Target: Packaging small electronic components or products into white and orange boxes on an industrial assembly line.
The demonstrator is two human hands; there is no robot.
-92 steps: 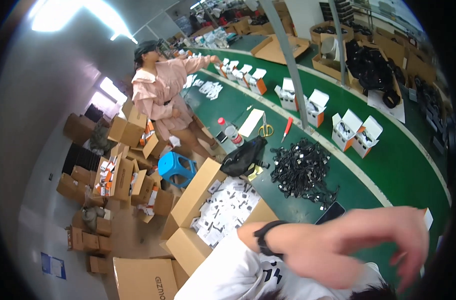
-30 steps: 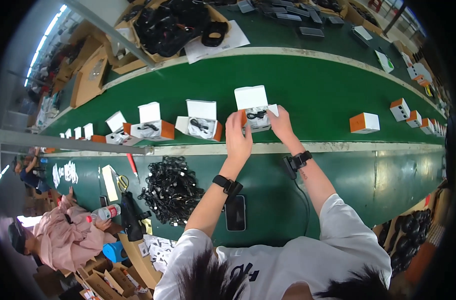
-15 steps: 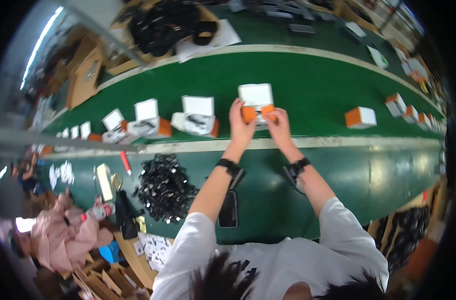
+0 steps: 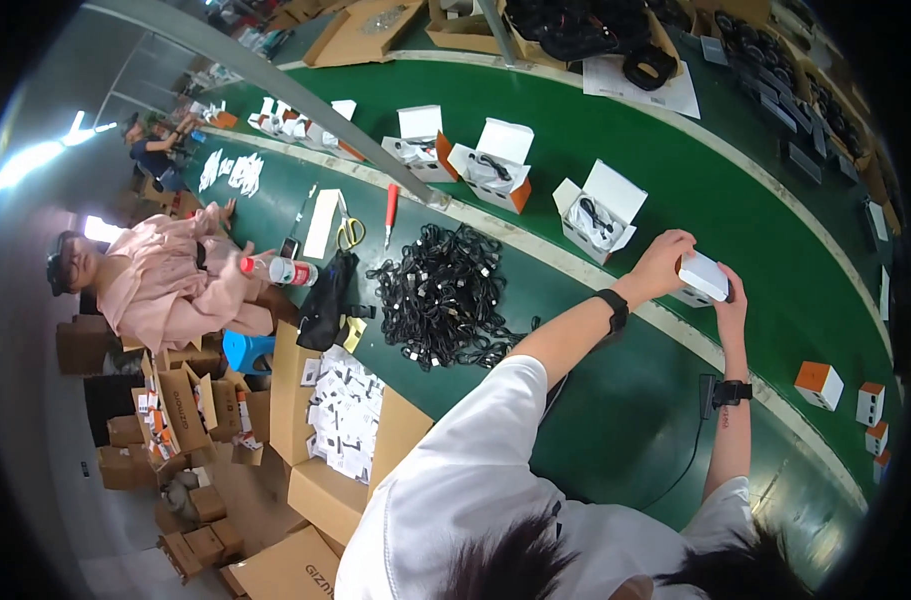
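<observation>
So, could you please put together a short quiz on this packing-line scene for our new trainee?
1. True or false: both hands, the left hand and the right hand, are on the small white box.
2. Multiple choice: what lies in a heap on the green bench to the left of the person's left arm? A) a pile of black cables B) a stack of plates C) a coil of white rope
3. Fill in: the open white box nearest the left hand has its lid flap standing ____.

Key: 1 true; 2 A; 3 open (up).
</observation>
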